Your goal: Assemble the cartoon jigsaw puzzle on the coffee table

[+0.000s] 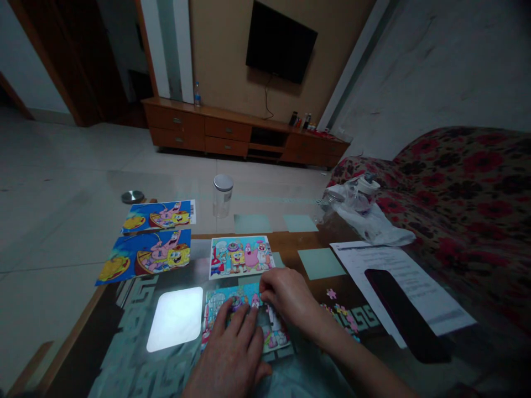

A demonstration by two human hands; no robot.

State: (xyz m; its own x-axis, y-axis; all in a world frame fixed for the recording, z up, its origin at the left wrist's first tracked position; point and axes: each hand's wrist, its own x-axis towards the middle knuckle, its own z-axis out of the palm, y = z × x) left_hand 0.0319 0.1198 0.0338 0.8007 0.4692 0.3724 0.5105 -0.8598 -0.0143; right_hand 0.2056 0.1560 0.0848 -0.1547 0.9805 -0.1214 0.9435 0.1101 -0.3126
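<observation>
A partly assembled cartoon jigsaw puzzle (pixel 271 337) lies on the glass-topped table, with gaps showing on its right side. My left hand (pixel 232 345) rests across it, fingers spread and lying flat. Over the puzzle's upper right edge, my right hand (pixel 286 296) is closed with curled fingers; whatever is between the fingertips is hidden. Just beyond the puzzle lies a reference picture card (pixel 240 258) with the same cartoon characters. To the right of my right hand, partly behind my forearm, are several loose puzzle pieces (pixel 342 312).
A phone (pixel 404 315) lies on printed paper (pixel 427 287) at the right. Two blue cartoon pictures (pixel 155 255) are at the left. A clear jar (pixel 223 199) stands at the back, with a plastic bag (pixel 373 221) near the floral sofa (pixel 460 166).
</observation>
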